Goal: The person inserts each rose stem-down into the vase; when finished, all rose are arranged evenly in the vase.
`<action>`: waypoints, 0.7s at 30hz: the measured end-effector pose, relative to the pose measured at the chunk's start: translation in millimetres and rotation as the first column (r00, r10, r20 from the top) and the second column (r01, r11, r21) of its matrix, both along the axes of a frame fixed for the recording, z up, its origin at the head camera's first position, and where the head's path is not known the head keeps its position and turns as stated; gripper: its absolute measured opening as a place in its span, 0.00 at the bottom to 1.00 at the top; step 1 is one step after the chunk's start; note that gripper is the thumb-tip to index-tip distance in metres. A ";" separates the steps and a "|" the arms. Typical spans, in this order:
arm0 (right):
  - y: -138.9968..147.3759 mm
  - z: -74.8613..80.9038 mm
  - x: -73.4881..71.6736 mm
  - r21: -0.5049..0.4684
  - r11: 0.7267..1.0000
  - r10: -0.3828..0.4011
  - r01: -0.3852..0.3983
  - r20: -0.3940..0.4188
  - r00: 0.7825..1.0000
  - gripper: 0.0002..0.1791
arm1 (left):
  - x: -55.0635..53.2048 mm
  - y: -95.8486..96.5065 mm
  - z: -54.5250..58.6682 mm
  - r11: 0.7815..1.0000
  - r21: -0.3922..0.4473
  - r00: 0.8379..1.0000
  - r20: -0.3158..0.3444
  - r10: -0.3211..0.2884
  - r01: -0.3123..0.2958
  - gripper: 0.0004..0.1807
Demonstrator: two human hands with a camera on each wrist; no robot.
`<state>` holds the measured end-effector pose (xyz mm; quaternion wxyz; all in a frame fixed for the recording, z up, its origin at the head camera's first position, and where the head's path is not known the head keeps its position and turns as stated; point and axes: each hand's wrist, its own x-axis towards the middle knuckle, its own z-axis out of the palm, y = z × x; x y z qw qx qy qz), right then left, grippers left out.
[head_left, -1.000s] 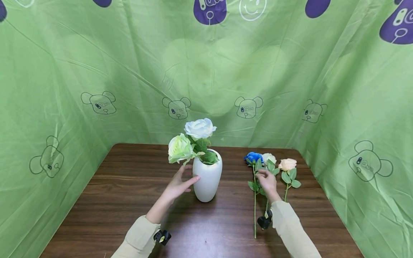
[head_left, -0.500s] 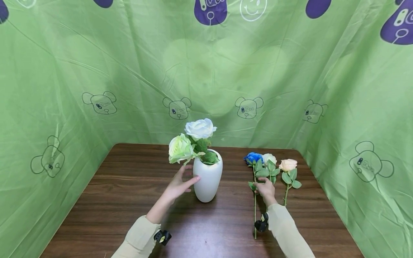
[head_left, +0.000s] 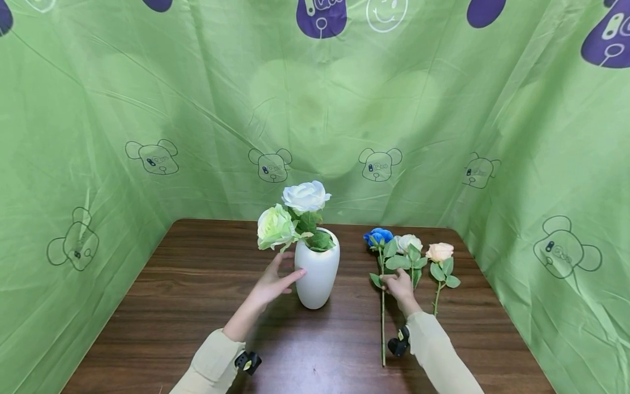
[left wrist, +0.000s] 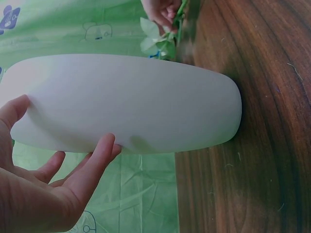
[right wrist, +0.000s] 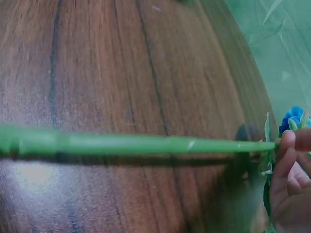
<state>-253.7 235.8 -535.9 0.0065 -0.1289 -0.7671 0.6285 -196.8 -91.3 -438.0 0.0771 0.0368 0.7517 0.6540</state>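
Pinching the blue rose [head_left: 378, 237], perhaps raised, right fingers [right wrist: 286, 144] clear the vase's [head_left: 317, 276] edge.

Green backdrop [head_left: 216, 93], outlined bear heads [head_left: 381, 166], purple prints [head_left: 325, 24], brown wooden table [head_left: 197, 284]

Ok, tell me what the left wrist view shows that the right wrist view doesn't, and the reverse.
Only the left wrist view: the white vase, the left hand with its fingers against it, and bear-face outlines.

Only the right wrist view: the long lower run of the green stem, with its shadow and a bright glare.

Both: the right hand holding that stem, leaves, the blue flower (a mere sliver in the left view), the tabletop and green cloth.
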 end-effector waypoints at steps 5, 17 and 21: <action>1.3 -6.7 -8.0 -0.123 0.991 0.027 -0.052 -0.195 0.980 0.16 | 0.3 -0.6 2.0 1.000 0.006 1.000 0.007 -0.005 0.005 0.33; 12.2 -19.4 -48.4 -0.222 0.967 0.009 -0.121 -0.449 0.894 0.15 | 16.3 2.6 31.8 1.000 0.003 1.000 -0.003 -0.030 0.030 0.29; 9.7 9.0 -48.4 -0.248 0.949 0.041 -0.195 -0.514 0.857 0.10 | 17.1 2.9 32.6 1.000 0.003 1.000 -0.007 -0.031 0.031 0.28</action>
